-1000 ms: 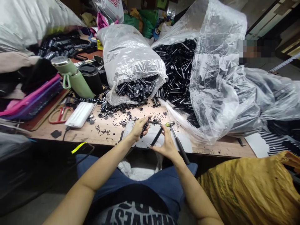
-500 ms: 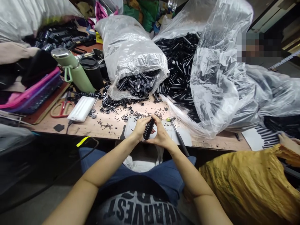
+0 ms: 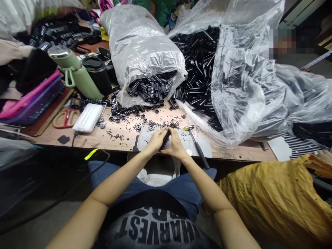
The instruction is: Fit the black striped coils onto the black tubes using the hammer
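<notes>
My left hand (image 3: pixel 155 141) and my right hand (image 3: pixel 175 146) are pressed together over a grey pad (image 3: pixel 204 148) at the table's near edge. Between them they grip a short black tube (image 3: pixel 165 139) that points away from me. A small hammer (image 3: pixel 196 146) with a black handle lies just right of my right hand. Small black beads and washers (image 3: pixel 141 121) are scattered on the wood beyond my fingers.
A clear bag of ribbed black parts (image 3: pixel 145 55) lies open ahead, and a bigger bag of black tubes (image 3: pixel 199 62) beside it. At the left stand a green flask (image 3: pixel 75 74), a black cup (image 3: pixel 97 74), a white power bank (image 3: pixel 88 117) and scissors (image 3: pixel 63 117). A person in yellow (image 3: pixel 272 200) sits at my right.
A second ago my hands were apart, the right holding a black tube, the left a ribbed part. They have come together and now both close on the tube over the pad.
</notes>
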{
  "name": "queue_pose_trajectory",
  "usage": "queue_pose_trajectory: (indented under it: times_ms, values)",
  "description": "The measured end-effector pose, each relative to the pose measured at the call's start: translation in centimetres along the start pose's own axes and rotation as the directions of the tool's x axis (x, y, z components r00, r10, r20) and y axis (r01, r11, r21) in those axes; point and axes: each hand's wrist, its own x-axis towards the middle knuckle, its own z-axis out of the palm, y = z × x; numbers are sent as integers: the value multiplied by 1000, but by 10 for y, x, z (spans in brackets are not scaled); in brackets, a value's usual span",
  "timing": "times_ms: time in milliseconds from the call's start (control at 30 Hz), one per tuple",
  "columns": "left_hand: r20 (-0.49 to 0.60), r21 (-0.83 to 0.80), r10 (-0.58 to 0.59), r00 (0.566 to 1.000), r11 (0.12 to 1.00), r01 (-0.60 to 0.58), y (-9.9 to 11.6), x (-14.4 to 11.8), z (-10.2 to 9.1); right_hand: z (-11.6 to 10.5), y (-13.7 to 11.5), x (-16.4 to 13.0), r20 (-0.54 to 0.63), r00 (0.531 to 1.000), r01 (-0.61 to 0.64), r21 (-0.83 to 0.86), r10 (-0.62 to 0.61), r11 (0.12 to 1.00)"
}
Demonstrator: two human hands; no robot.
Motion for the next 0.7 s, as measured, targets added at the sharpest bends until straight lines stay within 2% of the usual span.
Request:
queue_pose_trajectory:
  times_ms: [33,100,133,200,233,300,367,400,433,500,567,700]
  values:
    - [4,183,144,990,973,-142,-8,-1,0,5,4,-1,-24,1000,-17,-43,16,999]
    - [109,505,344,933,789,-350,-23,-3,0,11,15,-7,-48,998,-45,-105,40,993]
    - [188,608,386,903,676,-416,-29,-3,-1,10,20,-11,-50,998,-56,-137,49,989]
    - [348,709,407,844,474,-521,-36,-3,-5,-3,32,-24,-107,988,-136,-251,112,958]
    - [413,728,409,814,388,-565,-37,-2,-7,-15,37,-32,-175,969,-226,-332,176,916]
    - [497,745,417,761,244,-621,-37,-1,-14,-41,47,-48,-354,877,-467,-473,324,748]
    - [525,762,432,734,146,-631,-36,-2,-19,-65,50,-63,-434,795,-607,-534,425,589]
    - [527,769,440,727,117,-628,-36,-3,-20,-73,49,-69,-421,781,-624,-537,461,567]
    - [525,775,446,725,102,-624,-36,-4,-21,-77,46,-74,-388,783,-621,-517,486,589]
    - [511,783,457,728,102,-614,-37,-6,-22,-75,35,-83,-323,809,-587,-407,491,700]
    - [494,789,458,739,121,-602,-39,-8,-21,-65,21,-91,-277,839,-540,-308,468,783]
    - [474,817,430,769,111,-566,-41,-11,-11,-49,-2,-97,-152,854,-515,-373,497,772]
